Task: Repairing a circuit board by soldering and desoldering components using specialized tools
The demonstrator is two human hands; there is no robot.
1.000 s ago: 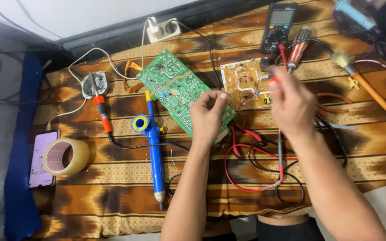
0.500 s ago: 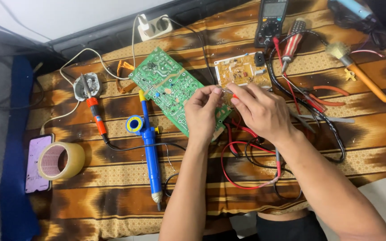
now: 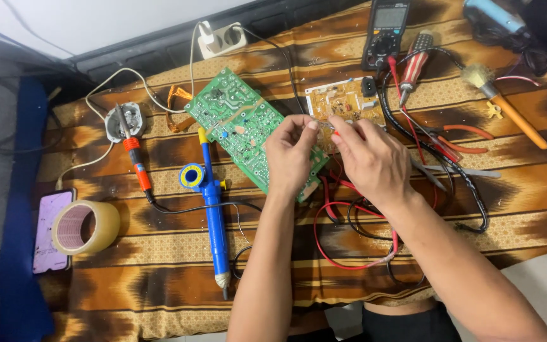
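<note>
My left hand (image 3: 291,154) and my right hand (image 3: 370,159) meet fingertip to fingertip over the near corner of a tan circuit board (image 3: 342,100). Together they pinch a small red-tipped piece (image 3: 335,134); most of it is hidden by the fingers. The left hand's heel lies over the right end of a green circuit board (image 3: 238,120). Red and black test leads (image 3: 349,237) loop on the patterned cloth under my right wrist and run up to a multimeter (image 3: 385,31).
A blue desoldering pump (image 3: 213,209), an orange-handled soldering iron (image 3: 137,164) and its stand (image 3: 125,120) lie to the left. Tape roll (image 3: 87,227) and phone (image 3: 49,231) sit at the left edge. Screwdriver (image 3: 416,63), brush (image 3: 508,107), red-handled pliers (image 3: 457,136) and power strip (image 3: 223,38) lie around.
My right hand has come down and left from above the tan board to meet my left hand, which lifted its fingers off the green board into a pinch.
</note>
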